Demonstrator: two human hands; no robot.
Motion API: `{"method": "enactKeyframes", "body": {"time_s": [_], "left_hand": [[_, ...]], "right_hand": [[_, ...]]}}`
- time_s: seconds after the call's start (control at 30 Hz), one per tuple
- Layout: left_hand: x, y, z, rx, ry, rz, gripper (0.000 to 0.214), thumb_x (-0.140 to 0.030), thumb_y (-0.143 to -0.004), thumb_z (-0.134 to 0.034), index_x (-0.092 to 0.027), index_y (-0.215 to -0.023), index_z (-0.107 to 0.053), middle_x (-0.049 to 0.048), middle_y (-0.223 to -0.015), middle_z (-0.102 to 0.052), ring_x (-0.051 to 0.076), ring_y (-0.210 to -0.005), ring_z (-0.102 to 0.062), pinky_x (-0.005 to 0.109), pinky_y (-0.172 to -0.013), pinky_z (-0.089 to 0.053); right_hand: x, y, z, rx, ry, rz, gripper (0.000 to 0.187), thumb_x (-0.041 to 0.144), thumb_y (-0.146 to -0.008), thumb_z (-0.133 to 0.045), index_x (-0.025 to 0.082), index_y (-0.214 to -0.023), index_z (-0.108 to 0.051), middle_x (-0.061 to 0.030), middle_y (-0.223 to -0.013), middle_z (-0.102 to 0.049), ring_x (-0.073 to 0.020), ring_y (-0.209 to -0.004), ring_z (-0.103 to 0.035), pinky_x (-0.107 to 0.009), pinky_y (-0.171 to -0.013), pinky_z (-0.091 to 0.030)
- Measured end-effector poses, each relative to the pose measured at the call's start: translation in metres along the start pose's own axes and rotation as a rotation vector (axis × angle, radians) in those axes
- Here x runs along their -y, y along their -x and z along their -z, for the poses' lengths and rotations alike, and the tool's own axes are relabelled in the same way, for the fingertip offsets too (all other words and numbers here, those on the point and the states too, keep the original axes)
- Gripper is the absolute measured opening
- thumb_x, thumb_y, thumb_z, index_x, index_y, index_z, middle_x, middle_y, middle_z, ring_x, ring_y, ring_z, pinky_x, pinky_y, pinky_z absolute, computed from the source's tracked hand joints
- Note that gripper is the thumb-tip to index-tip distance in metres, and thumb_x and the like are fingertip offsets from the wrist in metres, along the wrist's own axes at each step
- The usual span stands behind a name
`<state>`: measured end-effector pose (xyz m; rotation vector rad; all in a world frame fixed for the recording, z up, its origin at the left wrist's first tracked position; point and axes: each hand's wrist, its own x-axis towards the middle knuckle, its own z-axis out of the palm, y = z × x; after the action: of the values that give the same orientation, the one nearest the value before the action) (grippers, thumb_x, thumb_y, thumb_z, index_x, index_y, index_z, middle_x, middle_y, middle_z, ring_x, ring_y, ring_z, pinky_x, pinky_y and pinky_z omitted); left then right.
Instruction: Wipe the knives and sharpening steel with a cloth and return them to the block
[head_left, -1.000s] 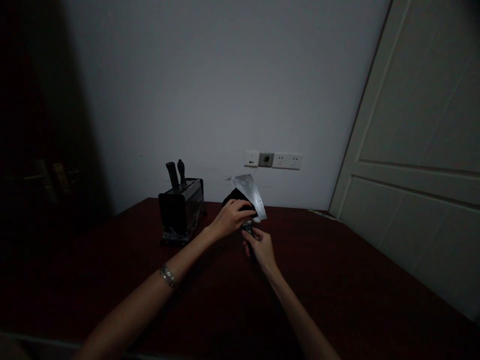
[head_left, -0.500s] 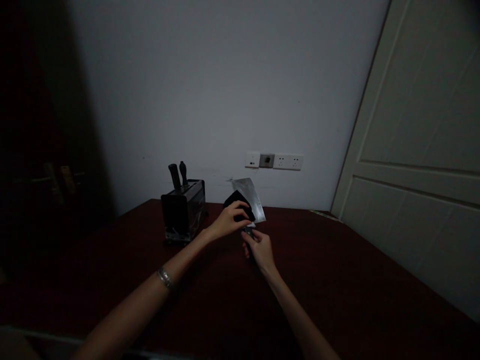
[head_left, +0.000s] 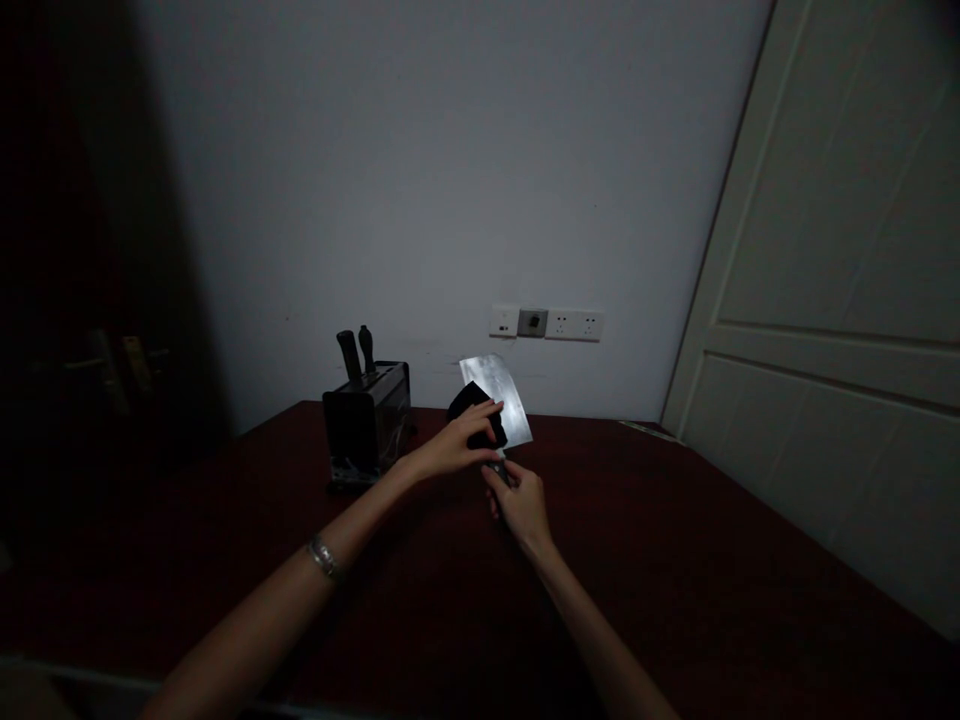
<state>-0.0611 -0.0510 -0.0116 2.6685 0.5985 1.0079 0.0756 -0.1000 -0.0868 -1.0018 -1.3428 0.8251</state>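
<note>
A cleaver with a broad, shiny blade is held up in front of me, blade tilted and pointing away. My right hand is closed around its dark handle, just below the blade. My left hand, with a silver bracelet on the wrist, is closed on a black cloth. The cloth lies over the left part of the blade and hides it. My left thumb is close to the base of the blade; whether it touches the metal I cannot tell.
To the left on the dark red table stands a black knife block with two dark handles sticking up. Behind is a pale wall with sockets. A panelled door borders the right side.
The cleaver's blade has turned slightly and catches more light. My left hand and the cloth have shifted a little over it. My right hand keeps its grip.
</note>
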Motion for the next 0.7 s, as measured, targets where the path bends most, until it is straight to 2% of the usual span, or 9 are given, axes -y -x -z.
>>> {"method": "enactKeyframes", "body": {"time_s": [0.17,0.43,0.7], "left_hand": [[0.0001,-0.0019,-0.0032,-0.02,0.002,0.013,0.006,-0.02,-0.075,-0.062,-0.018,-0.075,-0.056,0.0085,-0.141,-0.034,0.02,-0.134,-0.018,0.044,-0.108,-0.019],[-0.003,-0.0003,0.0049,0.032,-0.008,-0.008,0.006,-0.015,-0.076,-0.058,-0.019,-0.081,-0.058,0.0061,-0.143,-0.028,0.02,-0.135,-0.016,0.045,-0.108,-0.018],[-0.0036,-0.0009,0.0011,-0.009,-0.028,-0.032,0.007,-0.018,-0.078,-0.057,-0.018,-0.077,-0.064,0.0055,-0.142,-0.032,0.022,-0.134,-0.017,0.046,-0.108,-0.018]], "right_hand": [[0.0015,0.0003,0.0006,-0.016,0.063,0.038,0.027,0.04,-0.073,-0.056,0.014,-0.07,-0.059,0.0026,-0.046,-0.05,-0.0098,-0.034,-0.045,-0.019,-0.033,-0.033],[0.0022,0.0011,0.0016,0.007,-0.008,0.03,0.027,0.042,-0.072,-0.056,0.015,-0.068,-0.058,0.003,-0.047,-0.049,-0.0088,-0.034,-0.043,-0.019,-0.033,-0.032],[0.0025,0.0029,0.001,-0.024,0.083,0.103,0.029,0.043,-0.074,-0.054,0.015,-0.072,-0.06,0.0023,-0.047,-0.051,-0.0105,-0.035,-0.046,-0.02,-0.035,-0.033]]}}
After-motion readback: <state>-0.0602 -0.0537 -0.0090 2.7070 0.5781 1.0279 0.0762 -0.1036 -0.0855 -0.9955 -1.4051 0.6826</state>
